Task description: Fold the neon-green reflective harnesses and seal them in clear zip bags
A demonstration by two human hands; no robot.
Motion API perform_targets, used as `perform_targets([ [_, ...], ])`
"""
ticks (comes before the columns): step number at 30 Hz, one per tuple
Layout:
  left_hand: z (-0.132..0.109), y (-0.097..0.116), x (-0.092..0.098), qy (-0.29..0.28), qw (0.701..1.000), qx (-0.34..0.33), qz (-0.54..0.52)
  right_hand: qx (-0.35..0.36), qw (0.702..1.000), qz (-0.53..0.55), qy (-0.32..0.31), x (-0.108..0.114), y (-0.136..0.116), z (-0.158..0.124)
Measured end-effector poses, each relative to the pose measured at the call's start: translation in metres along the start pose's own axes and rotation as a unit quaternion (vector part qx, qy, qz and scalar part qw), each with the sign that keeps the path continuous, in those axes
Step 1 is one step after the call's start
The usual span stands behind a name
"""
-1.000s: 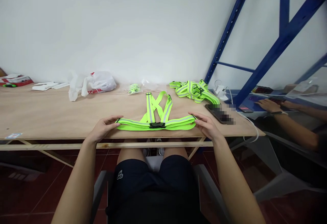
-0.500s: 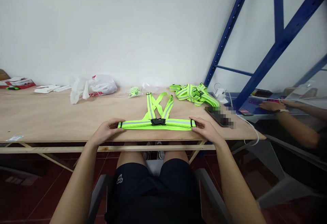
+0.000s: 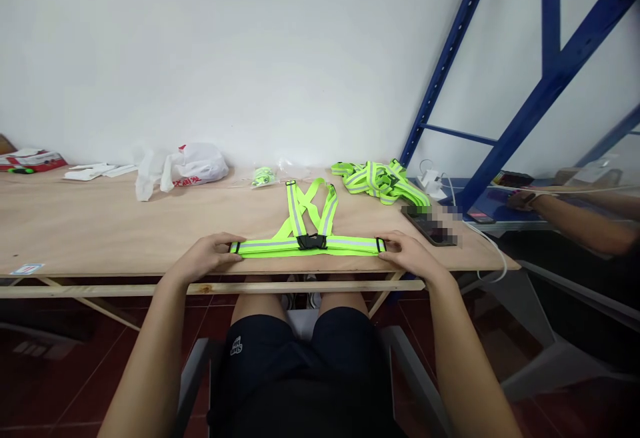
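A neon-green reflective vest [image 3: 273,245] of elastic straps lies near the table's front edge. Its waist band is stretched out sideways, with a black buckle [image 3: 312,242] at the middle and the shoulder straps crossing behind it. My left hand [image 3: 209,256] pinches the band's left end by a black slider, thumb below and fingers above. At the opposite end, my right hand [image 3: 407,252] grips the band beside another black slider [image 3: 381,245] in the same way.
Behind to the right lies a pile of similar green straps [image 3: 377,181], near a dark phone [image 3: 429,225] and a white cable. A bagged green bundle [image 3: 263,177] and a white plastic bag [image 3: 200,163] sit along the wall. Beyond the blue rack post [image 3: 450,71], another person's arm [image 3: 580,221] shows.
The waist band's layers now lie more evenly over each other, and the band looks narrower and straighter. Both hands keep their hold on its ends. The other person's hand has shifted.
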State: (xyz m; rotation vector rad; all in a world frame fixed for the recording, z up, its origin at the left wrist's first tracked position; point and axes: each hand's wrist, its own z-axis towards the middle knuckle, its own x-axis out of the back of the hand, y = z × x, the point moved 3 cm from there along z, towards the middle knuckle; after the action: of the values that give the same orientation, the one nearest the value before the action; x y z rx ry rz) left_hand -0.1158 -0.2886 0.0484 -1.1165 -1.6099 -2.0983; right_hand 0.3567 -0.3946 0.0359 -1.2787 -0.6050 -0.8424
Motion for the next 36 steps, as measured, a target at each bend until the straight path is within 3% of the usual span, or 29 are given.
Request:
perform_targets([
  [8, 0.001, 0.002, -0.005, -0.034, 0.998, -0.011, 0.057, 0.014, 0.998, -0.056, -0.026, -0.004, -0.005, 0.001],
  [13, -0.006, 0.033, -0.009, -0.007, 0.986, -0.059, 0.155, 0.009, 0.995, -0.095, -0.022, -0.004, -0.022, -0.006],
  [17, -0.004, 0.066, -0.043, -0.003, 0.976, -0.143, 0.162, 0.061, 0.995, -0.078, 0.001, -0.022, -0.054, -0.005],
  [20, 0.003, 0.076, -0.077, -0.007, 0.972, -0.185, 0.142, 0.101, 0.993, -0.05, -0.022, -0.047, -0.072, -0.001],
  [24, 0.01, 0.074, -0.111, -0.056, 0.968, -0.191, 0.151, 0.144, 0.987, -0.019, -0.074, -0.074, -0.079, 0.003],
  [27, 0.011, 0.071, -0.119, -0.072, 0.96, -0.195, 0.186, 0.146, 0.986, -0.018, -0.077, -0.081, -0.076, 0.004],
  [36, 0.018, 0.063, -0.118, 0.02, 0.969, -0.229, 0.088, 0.163, 0.986, 0.04, -0.019, -0.084, -0.075, 0.01],
])
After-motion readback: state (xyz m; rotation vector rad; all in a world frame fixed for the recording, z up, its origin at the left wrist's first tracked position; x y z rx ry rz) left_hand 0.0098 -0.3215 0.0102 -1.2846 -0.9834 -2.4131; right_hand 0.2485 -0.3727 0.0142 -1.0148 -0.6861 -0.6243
